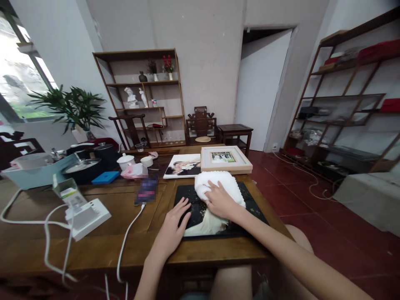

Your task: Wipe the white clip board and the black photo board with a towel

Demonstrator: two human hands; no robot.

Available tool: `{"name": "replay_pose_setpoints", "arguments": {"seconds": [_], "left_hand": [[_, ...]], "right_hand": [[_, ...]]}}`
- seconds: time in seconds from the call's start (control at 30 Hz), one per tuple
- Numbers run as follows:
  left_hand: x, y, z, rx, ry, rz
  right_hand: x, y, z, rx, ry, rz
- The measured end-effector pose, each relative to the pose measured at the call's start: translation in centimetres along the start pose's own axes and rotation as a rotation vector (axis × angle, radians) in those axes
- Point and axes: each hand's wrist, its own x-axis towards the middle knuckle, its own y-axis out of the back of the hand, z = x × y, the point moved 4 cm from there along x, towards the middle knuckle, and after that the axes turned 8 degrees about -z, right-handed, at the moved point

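A dark photo panel lies flat on the wooden table in front of me, with a pale dress-like shape in its picture. My left hand rests open on the panel's left edge, its fingers apart. On the upper part of the panel is a bunched white cloth with a scalloped edge. My right hand holds this cloth from above, pressing it against the panel; the cloth hides part of the picture. Small pale specks show on the dark surface near the cloth.
Behind the panel lie a framed photo and a white-edged photo board. To the left are a phone on a cable, a white box, a blue box, a pot and a light blue bin. White cables cross the table's left side.
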Motion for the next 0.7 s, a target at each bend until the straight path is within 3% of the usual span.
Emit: {"name": "replay_pose_setpoints", "arguments": {"seconds": [0.2,0.4,0.53,0.7], "left_hand": [[0.0,0.0,0.0,-0.018,-0.005,-0.008],[0.1,0.3,0.3,-0.014,0.017,-0.024],[0.1,0.2,0.2,-0.022,0.012,-0.025],[0.0,0.1,0.0,-0.021,0.001,0.006]], "right_hand": [[-5.4,-0.6,-4.7,0.06,0.109,-0.047],[-9.8,-0.8,-7.6,0.144,0.145,-0.259],[-9.3,-0.2,-6.4,0.162,0.142,-0.187],[-4.8,0.0,-2.4,0.09,0.051,-0.048]]}}
